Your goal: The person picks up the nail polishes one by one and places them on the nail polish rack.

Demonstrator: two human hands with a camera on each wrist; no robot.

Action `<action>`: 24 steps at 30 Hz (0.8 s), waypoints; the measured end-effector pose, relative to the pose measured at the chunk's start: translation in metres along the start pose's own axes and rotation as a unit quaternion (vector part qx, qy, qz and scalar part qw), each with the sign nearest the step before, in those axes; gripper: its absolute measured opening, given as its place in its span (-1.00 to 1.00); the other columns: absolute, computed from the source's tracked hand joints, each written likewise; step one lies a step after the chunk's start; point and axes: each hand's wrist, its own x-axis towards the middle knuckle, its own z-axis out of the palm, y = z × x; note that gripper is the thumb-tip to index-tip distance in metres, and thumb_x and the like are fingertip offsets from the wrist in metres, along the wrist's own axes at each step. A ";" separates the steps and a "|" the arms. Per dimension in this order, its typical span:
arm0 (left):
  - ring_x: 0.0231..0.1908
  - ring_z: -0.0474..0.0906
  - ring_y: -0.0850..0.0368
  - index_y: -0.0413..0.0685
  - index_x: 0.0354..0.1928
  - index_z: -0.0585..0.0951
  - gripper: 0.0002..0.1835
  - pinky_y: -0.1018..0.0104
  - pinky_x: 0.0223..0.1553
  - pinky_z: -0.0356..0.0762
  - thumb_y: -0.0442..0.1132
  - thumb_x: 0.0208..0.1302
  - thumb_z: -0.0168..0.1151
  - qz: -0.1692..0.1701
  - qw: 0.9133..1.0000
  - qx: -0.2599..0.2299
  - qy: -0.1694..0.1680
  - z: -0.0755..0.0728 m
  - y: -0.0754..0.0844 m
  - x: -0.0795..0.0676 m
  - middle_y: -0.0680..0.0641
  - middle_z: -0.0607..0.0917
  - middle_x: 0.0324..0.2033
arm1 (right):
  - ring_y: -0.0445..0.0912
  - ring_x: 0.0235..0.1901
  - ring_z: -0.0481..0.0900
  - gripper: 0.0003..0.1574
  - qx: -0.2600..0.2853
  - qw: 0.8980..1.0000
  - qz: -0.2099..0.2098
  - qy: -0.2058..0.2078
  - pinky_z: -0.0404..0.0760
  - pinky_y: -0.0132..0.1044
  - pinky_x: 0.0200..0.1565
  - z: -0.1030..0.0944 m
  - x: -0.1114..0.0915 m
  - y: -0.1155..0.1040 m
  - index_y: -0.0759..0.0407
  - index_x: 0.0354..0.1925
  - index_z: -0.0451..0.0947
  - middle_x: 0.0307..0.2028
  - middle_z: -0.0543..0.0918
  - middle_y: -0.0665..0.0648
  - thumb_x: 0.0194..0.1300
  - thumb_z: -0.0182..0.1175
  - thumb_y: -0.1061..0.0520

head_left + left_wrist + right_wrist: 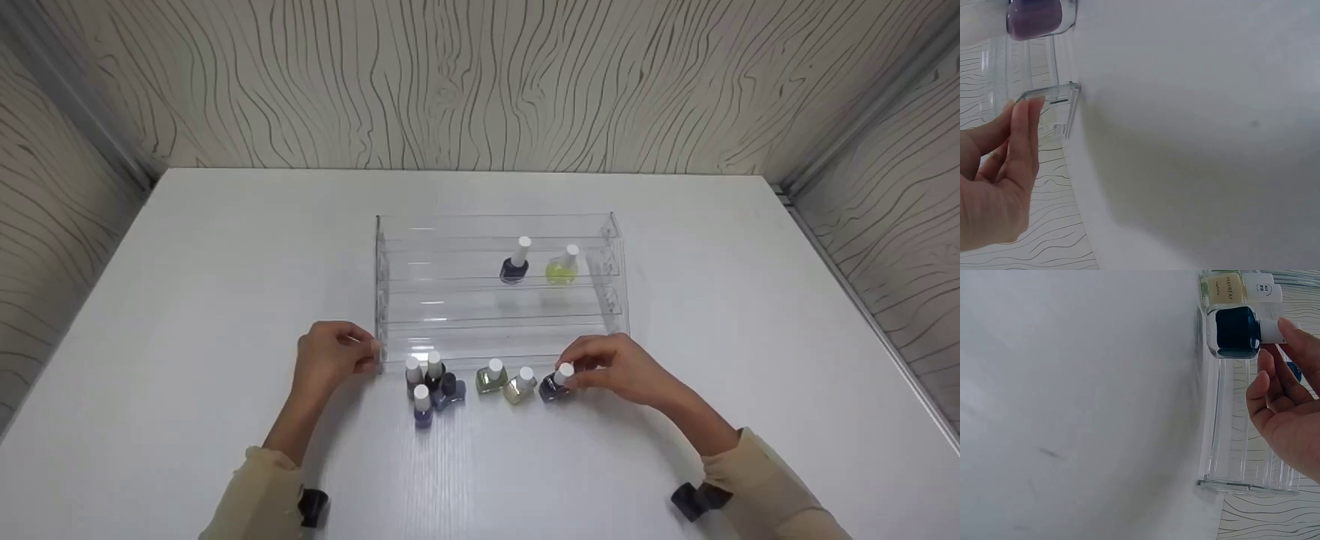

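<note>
Right hand [626, 369]: fingertips pinching the white cap of the dark blue bottle [553, 386], lower centre, standing on the table [187, 300] before the rack.
Left hand [330, 356]: fingers straight, pressing the clear rack [386, 285]'s front-left corner, likely steadying it.
Shelf: navy bottle [514, 268] and yellow bottle [561, 270] upright, centre.

Bright, even overhead light, soft shadows on the white table [187, 300], glare on the clear rack [420, 300], wrist views slightly soft.

A white table [187, 300] stands between wavy-lined walls [480, 75].
</note>
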 end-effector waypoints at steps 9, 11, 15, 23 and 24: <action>-0.64 0.53 0.20 -0.32 -0.45 0.62 -0.96 0.43 -0.55 0.54 -0.43 0.05 0.25 0.003 1.000 0.011 0.009 0.002 -0.002 0.002 -0.10 0.59 -0.62 | -0.22 -0.41 0.45 -0.76 -0.021 1.000 0.017 0.005 0.44 -0.41 -0.39 -0.007 0.002 -0.008 0.22 -0.27 0.64 -0.35 0.64 0.07 0.00 0.35 0.21; -0.64 0.53 0.20 -0.32 -0.45 0.62 -0.96 0.43 -0.55 0.54 -0.43 0.05 0.26 0.001 1.000 0.011 0.009 0.002 -0.002 0.002 -0.10 0.59 -0.62 | -0.21 -0.40 0.45 -0.76 -0.021 0.999 0.025 0.003 0.44 -0.41 -0.38 -0.009 0.002 -0.008 0.21 -0.27 0.64 -0.35 0.64 0.07 0.00 0.35 0.21; -0.65 0.53 0.21 -0.32 -0.47 0.62 -0.96 0.44 -0.57 0.52 -0.43 0.04 0.26 0.005 1.000 0.014 0.010 0.001 -0.001 0.002 -0.09 0.59 -0.63 | -0.19 -0.39 0.46 -0.75 -0.023 0.999 0.034 0.002 0.45 -0.40 -0.37 -0.011 0.002 -0.009 0.21 -0.26 0.64 -0.34 0.64 0.08 0.00 0.35 0.21; -0.64 0.54 0.21 -0.31 -0.45 0.63 -0.96 0.44 -0.56 0.52 -0.44 0.05 0.24 0.000 1.000 0.010 0.007 0.002 -0.001 0.001 -0.09 0.59 -0.63 | -0.21 -0.39 0.44 -0.76 -0.032 0.998 0.051 0.005 0.44 -0.44 -0.36 -0.013 0.002 -0.010 0.28 -0.26 0.63 -0.31 0.63 0.25 0.00 0.33 0.31; -0.64 0.54 0.21 -0.31 -0.45 0.63 -0.96 0.44 -0.56 0.52 -0.44 0.05 0.24 0.000 1.000 0.011 0.007 0.002 -0.001 0.001 -0.08 0.59 -0.63 | -0.21 -0.39 0.44 -0.76 -0.032 0.998 0.052 0.006 0.44 -0.44 -0.36 -0.013 0.002 -0.010 0.30 -0.26 0.63 -0.32 0.62 0.27 0.00 0.32 0.33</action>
